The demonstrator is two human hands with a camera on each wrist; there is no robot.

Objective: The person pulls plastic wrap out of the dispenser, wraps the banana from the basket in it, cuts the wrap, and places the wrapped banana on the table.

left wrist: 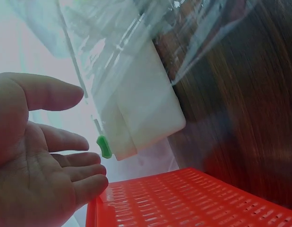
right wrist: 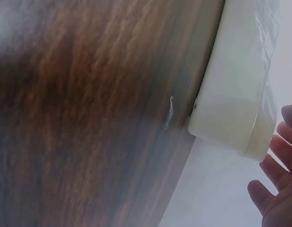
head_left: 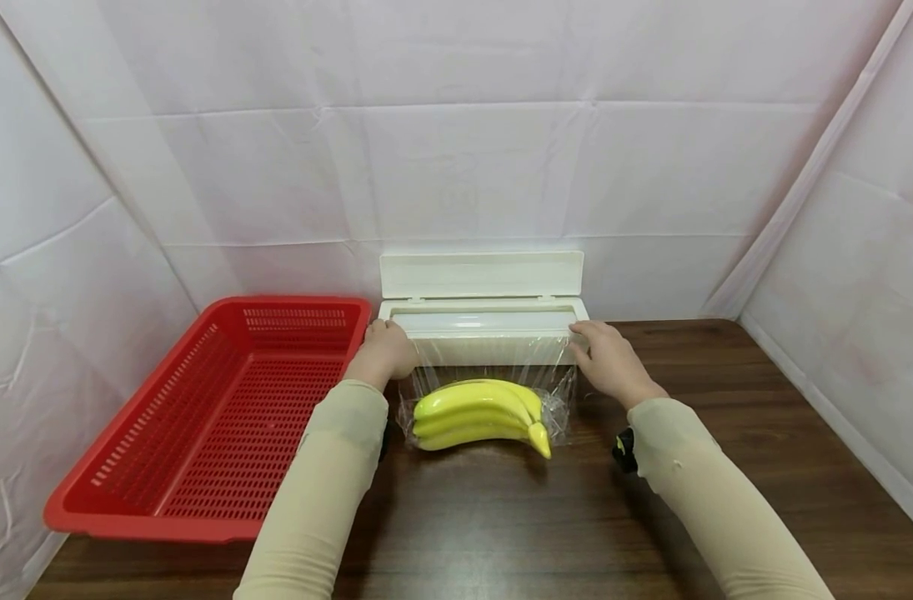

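A white cling film box (head_left: 494, 352) stands against the back wall with its lid (head_left: 482, 275) raised, the film roll (head_left: 486, 322) showing inside. Clear film (head_left: 559, 408) comes down over its front and lies around a bunch of yellow bananas (head_left: 479, 408) on the table. My left hand (head_left: 384, 350) is at the box's left end; in the left wrist view its fingers (left wrist: 75, 142) are loosely extended by a small green slider (left wrist: 104, 146). At the right end, my right hand (head_left: 609, 358) has its fingers spread, fingertips (right wrist: 266, 165) close to the box corner.
A red perforated basket (head_left: 156, 527) stands on the left of the dark wooden table (head_left: 501, 533), beside my left forearm. White cloth walls (head_left: 456, 183) enclose the table at the back and sides.
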